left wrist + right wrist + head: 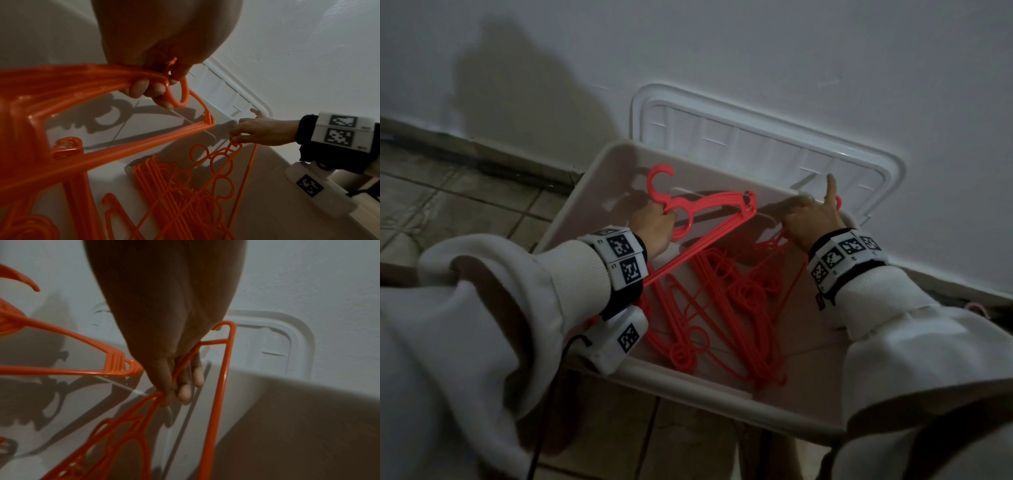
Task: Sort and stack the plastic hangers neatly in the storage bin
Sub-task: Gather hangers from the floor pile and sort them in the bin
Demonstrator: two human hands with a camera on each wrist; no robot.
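A white storage bin (592, 178) stands on the floor against the wall. My left hand (654, 226) grips a bundle of several red hangers (719, 202) near their necks, lifted above the bin's left side; the fingers (141, 88) curl round the shoulders. My right hand (811, 219) pinches the thin shoulder bar of a single red hanger (220, 386) at the bin's far right, index finger pointing up. A loose pile of red hangers (722, 308) lies on the bin's bottom below both hands.
The bin's white lid (756, 137) leans on the white wall (825, 51) behind the bin. Tiled floor (448, 198) spreads to the left and in front. A small pink object (977, 306) shows at the right, behind my sleeve.
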